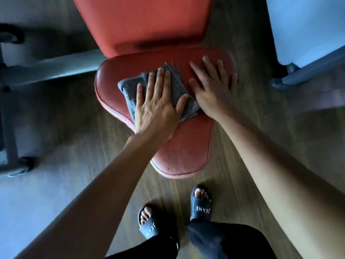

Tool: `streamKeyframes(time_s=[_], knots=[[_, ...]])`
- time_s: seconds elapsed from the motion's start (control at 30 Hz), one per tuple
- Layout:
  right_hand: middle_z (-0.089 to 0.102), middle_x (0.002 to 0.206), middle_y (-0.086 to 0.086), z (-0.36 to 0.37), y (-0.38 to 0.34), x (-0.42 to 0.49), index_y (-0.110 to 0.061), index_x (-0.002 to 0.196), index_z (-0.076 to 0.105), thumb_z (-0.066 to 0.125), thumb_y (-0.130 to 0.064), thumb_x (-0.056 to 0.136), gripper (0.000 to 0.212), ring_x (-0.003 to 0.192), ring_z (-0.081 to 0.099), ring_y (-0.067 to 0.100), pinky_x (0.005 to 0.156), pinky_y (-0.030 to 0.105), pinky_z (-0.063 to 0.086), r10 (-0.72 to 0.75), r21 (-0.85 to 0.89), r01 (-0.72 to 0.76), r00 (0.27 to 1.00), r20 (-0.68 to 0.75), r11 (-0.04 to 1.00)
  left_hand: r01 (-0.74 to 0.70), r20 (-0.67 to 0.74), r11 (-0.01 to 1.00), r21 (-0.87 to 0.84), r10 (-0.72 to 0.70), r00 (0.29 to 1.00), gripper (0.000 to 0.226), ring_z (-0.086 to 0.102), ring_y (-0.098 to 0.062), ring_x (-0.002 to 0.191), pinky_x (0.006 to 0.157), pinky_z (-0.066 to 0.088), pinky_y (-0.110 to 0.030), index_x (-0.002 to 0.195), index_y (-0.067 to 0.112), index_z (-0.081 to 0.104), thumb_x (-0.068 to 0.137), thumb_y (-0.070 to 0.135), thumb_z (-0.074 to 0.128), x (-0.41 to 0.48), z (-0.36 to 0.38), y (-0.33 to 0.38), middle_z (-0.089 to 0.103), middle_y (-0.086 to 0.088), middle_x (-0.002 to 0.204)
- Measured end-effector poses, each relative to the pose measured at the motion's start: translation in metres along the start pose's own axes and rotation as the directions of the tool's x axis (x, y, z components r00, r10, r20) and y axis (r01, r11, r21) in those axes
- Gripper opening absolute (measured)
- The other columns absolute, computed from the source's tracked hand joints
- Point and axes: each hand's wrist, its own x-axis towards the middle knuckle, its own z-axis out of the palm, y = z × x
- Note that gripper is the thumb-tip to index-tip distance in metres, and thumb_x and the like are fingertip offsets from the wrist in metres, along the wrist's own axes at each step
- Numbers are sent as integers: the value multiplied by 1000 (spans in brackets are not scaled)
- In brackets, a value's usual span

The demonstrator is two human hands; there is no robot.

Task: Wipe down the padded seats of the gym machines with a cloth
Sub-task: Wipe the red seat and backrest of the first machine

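We are in a gym or workout room: a red padded seat point(179, 146) with piped edges sits below a matching red backrest point(145, 21), the upholstery of an exercise machine. To the left we see a grey-painted steel frame point(56, 66) ending in a dark rubber foot point(25, 164), and at the right another pale machine base point(309, 71) with capped tube ends. All stand on a wood-look plank floor point(78, 113).

1. Hands: 2 – L hand point(156, 103), R hand point(211, 90).
2. Cloth point(130, 86): 1.
3. Red pads: 2 – seat point(183, 146) near, backrest point(149, 25) far.
4. Slides: 2 – L slide point(148, 228), R slide point(201, 207).
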Motion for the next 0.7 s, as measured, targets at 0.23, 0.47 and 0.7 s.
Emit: streamKeyframes(time_s=[0.23, 0.47, 0.7], knots=[[41, 152, -13, -9, -46, 7, -33, 145, 42, 32, -47, 103, 45, 143, 30, 11, 119, 52, 2, 50, 228, -20, 991, -125, 973, -63, -38, 998, 3, 63, 997, 74, -6, -10, 151, 123, -6, -36, 157, 23, 4, 97, 63, 21, 29, -4, -29, 0, 8, 165], [43, 151, -10, 11, -90, 4, -29, 142, 46, 35, -39, 103, 41, 140, 36, 10, 119, 48, 19, -180, 237, 217, 969, -167, 947, -193, -13, 981, 33, 193, 981, 70, -10, -8, 151, 124, -4, -39, 157, 25, -2, 98, 59, 13, 50, -12, -72, -6, 9, 165], [51, 145, 0, 40, -117, 3, -25, 136, 55, 38, -33, 103, 38, 135, 44, 17, 114, 35, 31, -199, 243, 226, 971, -132, 943, -199, -156, 980, 21, 199, 967, 68, 2, -13, 152, 123, 1, -39, 157, 23, 9, 100, 58, 19, 37, -8, -104, 8, 6, 165]])
